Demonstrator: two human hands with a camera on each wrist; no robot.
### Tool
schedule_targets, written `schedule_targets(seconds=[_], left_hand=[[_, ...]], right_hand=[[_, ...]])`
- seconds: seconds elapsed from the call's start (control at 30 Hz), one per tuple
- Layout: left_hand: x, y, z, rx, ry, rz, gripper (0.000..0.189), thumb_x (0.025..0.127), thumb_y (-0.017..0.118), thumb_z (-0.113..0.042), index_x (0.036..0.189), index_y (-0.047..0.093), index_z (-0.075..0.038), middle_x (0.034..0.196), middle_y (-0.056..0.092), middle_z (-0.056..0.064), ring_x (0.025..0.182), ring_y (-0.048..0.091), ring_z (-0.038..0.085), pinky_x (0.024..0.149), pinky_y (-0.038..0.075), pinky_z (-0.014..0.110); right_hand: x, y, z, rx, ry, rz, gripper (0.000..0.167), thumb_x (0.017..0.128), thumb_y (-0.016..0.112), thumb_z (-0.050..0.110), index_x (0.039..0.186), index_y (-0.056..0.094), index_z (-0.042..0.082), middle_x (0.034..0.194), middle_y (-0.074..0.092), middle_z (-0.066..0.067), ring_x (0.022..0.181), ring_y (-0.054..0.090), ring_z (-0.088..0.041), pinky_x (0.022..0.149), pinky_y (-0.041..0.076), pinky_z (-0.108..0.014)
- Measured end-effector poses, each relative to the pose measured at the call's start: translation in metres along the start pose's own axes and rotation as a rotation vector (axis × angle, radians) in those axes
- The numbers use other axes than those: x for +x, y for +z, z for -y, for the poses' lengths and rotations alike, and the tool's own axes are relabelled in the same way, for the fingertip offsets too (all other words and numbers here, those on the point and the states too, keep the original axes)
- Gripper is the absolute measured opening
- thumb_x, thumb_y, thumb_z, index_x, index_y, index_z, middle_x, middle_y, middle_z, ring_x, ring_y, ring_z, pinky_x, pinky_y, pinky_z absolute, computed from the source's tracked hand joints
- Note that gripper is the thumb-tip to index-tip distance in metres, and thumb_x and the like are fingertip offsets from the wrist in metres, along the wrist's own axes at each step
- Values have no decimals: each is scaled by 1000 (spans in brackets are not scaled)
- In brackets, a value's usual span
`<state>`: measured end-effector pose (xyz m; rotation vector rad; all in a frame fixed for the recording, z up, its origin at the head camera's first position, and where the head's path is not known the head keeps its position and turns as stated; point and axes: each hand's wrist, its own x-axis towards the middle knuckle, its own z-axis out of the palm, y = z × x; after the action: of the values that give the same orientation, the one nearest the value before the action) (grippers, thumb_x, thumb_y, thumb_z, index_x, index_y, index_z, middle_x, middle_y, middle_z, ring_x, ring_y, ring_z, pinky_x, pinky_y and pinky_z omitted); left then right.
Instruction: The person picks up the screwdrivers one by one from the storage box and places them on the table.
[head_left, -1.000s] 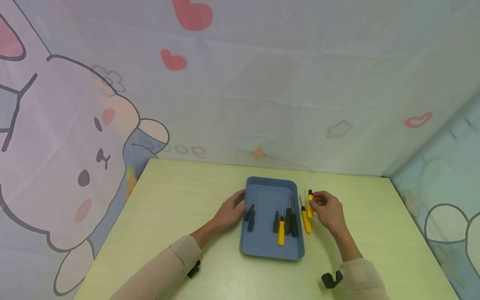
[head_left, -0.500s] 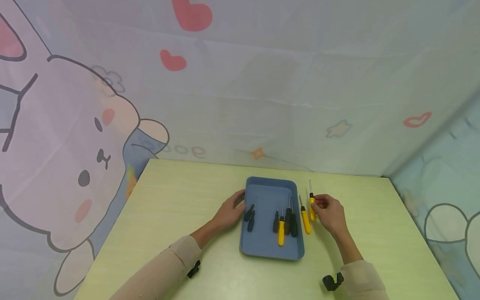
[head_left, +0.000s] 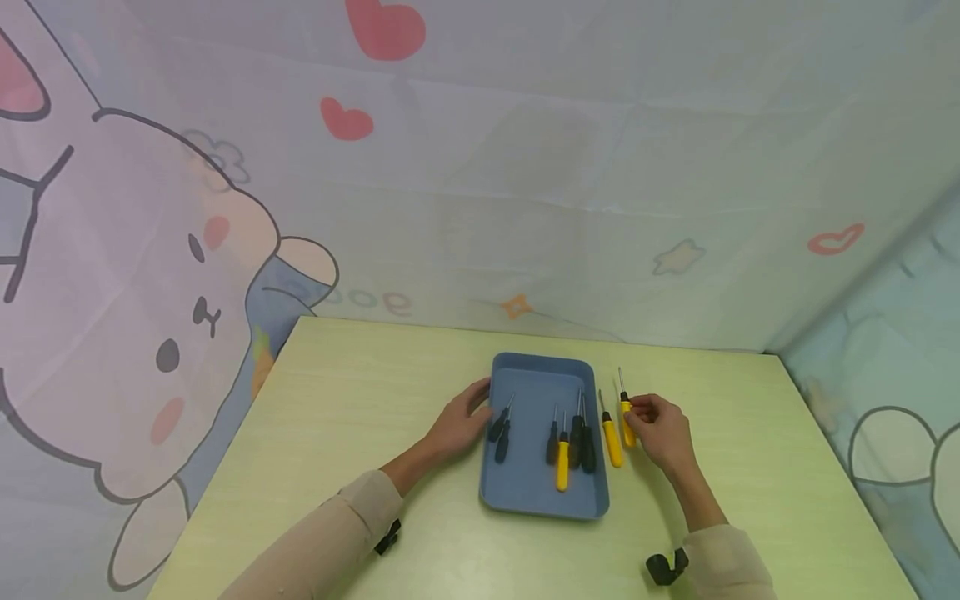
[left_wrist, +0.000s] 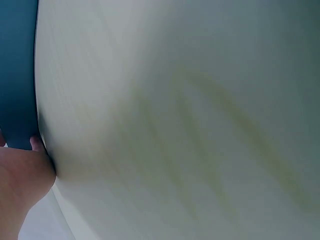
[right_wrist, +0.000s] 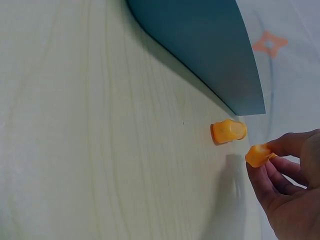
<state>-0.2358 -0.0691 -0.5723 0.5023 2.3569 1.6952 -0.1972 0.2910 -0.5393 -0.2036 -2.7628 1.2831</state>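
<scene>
My right hand (head_left: 662, 429) pinches a yellow-handled screwdriver (head_left: 625, 407) by its handle, with the shaft pointing away toward the wall. In the right wrist view its orange-looking handle end (right_wrist: 258, 156) shows between thumb and fingers. Just left of it, a second yellow screwdriver (head_left: 612, 442) lies on the table along the tray's right side. My left hand (head_left: 459, 425) holds the left edge of the blue tray (head_left: 536, 505), thumb over the rim. Inside lie a yellow screwdriver (head_left: 562, 468) and several dark-handled ones, two small (head_left: 502, 446) at left, the others (head_left: 588, 450) at right.
The pale yellow-green table (head_left: 360, 375) extends on both sides of the tray. Its far edge meets a printed cloth backdrop (head_left: 480, 208) with hearts and a cartoon animal. Black wrist-worn devices (head_left: 663, 569) hang at both sleeves, close over the table.
My right hand has drawn its yellow screwdriver a little toward me and slightly to the right. My left hand, the tray and the other screwdrivers stay where they were.
</scene>
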Motion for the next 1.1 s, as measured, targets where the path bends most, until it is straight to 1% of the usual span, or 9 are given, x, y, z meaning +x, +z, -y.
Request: schedule_targets(seconds=[0.2,0.43,0.67,1.1], left_hand=[[2,1,1,-5,11,-8,59,108,52,-10,163,34,0,164,43,22,153,39,36,127,28,50],[1,1,0,2,-18,0,59,109,51,-12,164,33,-1,165,42,19,154,38,34,127,28,47],[1,1,1,1,-31,4,60,109,51,-12,165,32,-2,165,42,18,155,38,31,127,28,44],[0,1,-1,3,-14,-6,60,108,51,-12,164,33,-1,164,43,19,154,39,33,127,28,46]], right_hand=[[1,2,-4,-15,3,-1,28,100,71,11,122,69,-6,109,72,-20,95,66,-30,72,52,-20],[-1,5,-9,-25,17,2,27,98,72,10,120,70,-6,106,72,-19,92,65,-28,70,51,-20],[-4,5,-12,-28,20,8,27,98,72,9,120,70,-7,106,72,-19,94,66,-29,72,52,-21],[-6,4,-10,-72,-3,27,26,95,72,8,117,70,-8,101,72,-17,91,68,-29,73,54,-26]])
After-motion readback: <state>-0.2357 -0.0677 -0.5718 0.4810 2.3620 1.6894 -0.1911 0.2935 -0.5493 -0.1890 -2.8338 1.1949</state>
